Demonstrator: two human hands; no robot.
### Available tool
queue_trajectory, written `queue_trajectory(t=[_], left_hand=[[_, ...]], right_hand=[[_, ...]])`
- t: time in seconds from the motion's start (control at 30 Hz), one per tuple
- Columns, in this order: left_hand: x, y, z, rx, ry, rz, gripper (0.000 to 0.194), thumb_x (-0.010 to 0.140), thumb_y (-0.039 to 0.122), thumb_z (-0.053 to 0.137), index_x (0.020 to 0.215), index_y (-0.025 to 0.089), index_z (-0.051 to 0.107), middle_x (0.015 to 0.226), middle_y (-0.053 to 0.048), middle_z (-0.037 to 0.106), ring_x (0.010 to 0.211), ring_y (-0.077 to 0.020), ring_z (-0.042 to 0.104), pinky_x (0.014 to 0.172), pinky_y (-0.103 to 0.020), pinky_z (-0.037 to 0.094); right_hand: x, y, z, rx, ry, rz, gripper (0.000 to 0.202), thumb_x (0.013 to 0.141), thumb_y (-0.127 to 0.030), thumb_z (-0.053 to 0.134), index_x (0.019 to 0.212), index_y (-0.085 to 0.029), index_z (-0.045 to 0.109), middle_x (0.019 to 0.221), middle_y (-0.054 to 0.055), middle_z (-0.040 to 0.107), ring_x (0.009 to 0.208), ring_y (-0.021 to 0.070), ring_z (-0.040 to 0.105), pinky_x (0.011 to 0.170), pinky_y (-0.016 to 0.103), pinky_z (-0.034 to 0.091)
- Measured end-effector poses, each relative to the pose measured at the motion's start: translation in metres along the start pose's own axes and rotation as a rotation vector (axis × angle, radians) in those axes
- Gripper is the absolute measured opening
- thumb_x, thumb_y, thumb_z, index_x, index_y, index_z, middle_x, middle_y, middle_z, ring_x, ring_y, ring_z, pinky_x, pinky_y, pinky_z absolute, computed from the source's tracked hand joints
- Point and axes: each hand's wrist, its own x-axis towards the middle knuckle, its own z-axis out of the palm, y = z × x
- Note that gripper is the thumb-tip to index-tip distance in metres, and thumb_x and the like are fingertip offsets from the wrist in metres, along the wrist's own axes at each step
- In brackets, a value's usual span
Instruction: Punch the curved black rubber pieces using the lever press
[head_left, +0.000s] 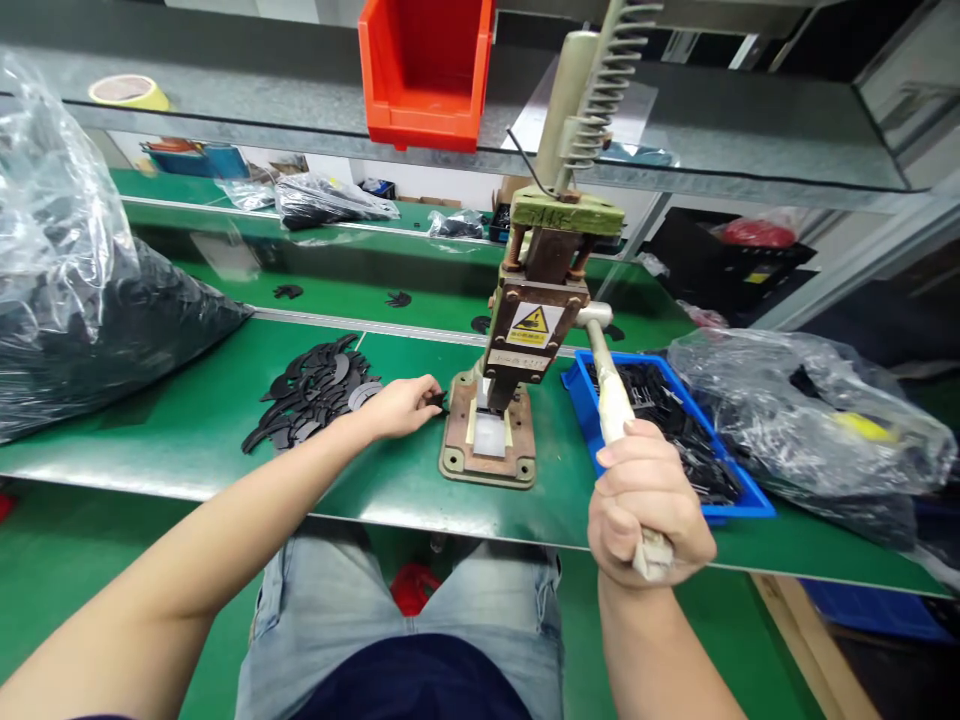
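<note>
My right hand (651, 500) is wrapped round the pale, wrapped lever (609, 385) of a hand press (531, 320). At the left edge of the press base (454, 460), my left hand (405, 407) pinches a small black piece (438, 401). A whitish block (490, 436) sits on the base, below and in front of the press's dark ram. Left of my left hand lies a pile of curved black parts (315, 385) on the green table.
A blue tray (581, 400) of black parts stands right of the press. Plastic bags (97, 320) flank the work area, another (817, 420) at right. An orange bin (427, 130) hangs on the shelf (255, 60) above. Several black parts lie on the green surface behind.
</note>
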Motion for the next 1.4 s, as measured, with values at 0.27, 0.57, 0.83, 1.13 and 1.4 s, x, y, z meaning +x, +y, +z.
queue_trajectory(t=[0.27, 0.57, 0.83, 1.13, 1.4], left_hand=[[0.002, 0.002, 0.034, -0.612, 0.109, -0.271, 0.039, 0.087, 0.054, 0.075, 0.087, 0.020, 0.057, 0.063, 0.003, 0.066, 0.054, -0.0122, 0.062, 0.053, -0.022, 0.049], [0.026, 0.060, 0.028, -0.838, -0.270, -0.366, 0.043, 0.089, 0.052, 0.078, 0.086, 0.018, 0.051, 0.053, 0.000, 0.066, 0.045, -0.0128, 0.065, 0.046, -0.021, 0.052], [0.040, 0.067, 0.032, -0.699, -0.310, -0.451, 0.030, 0.094, 0.040, 0.075, 0.093, 0.018, 0.054, 0.049, 0.003, 0.062, 0.040, -0.0118, 0.062, 0.041, -0.016, 0.046], [0.047, 0.079, 0.033, -0.616, -0.331, -0.499, 0.024, 0.093, 0.038, 0.073, 0.103, 0.019, 0.062, 0.047, 0.004, 0.058, 0.038, -0.0131, 0.057, 0.041, -0.019, 0.042], [-0.010, 0.062, 0.029, -0.312, -0.063, 0.017, 0.023, 0.099, 0.036, 0.058, 0.114, 0.020, 0.066, 0.096, -0.004, 0.074, 0.078, -0.0157, 0.070, 0.070, -0.026, 0.055]], right_hand=[[-0.001, -0.001, 0.000, -0.006, 0.003, 0.010, 0.023, 0.089, -0.035, 0.063, 0.069, -0.026, 0.055, 0.063, -0.003, 0.061, 0.071, 0.0187, 0.067, 0.094, 0.056, 0.056], [-0.002, -0.001, -0.001, 0.018, -0.003, 0.002, 0.022, 0.090, -0.033, 0.062, 0.071, -0.026, 0.056, 0.065, -0.002, 0.061, 0.073, 0.0201, 0.066, 0.094, 0.058, 0.056], [-0.003, -0.002, -0.002, 0.017, -0.013, 0.010, 0.021, 0.091, -0.032, 0.062, 0.072, -0.025, 0.057, 0.067, -0.004, 0.063, 0.074, 0.0182, 0.067, 0.097, 0.056, 0.056], [-0.001, 0.000, -0.002, 0.028, 0.004, -0.023, 0.022, 0.089, -0.029, 0.063, 0.069, -0.023, 0.058, 0.067, -0.003, 0.063, 0.072, 0.0181, 0.068, 0.093, 0.055, 0.057], [-0.001, 0.005, -0.003, 0.007, 0.032, -0.030, 0.030, 0.087, -0.033, 0.067, 0.062, -0.023, 0.055, 0.065, -0.002, 0.065, 0.070, 0.0192, 0.070, 0.089, 0.057, 0.060]])
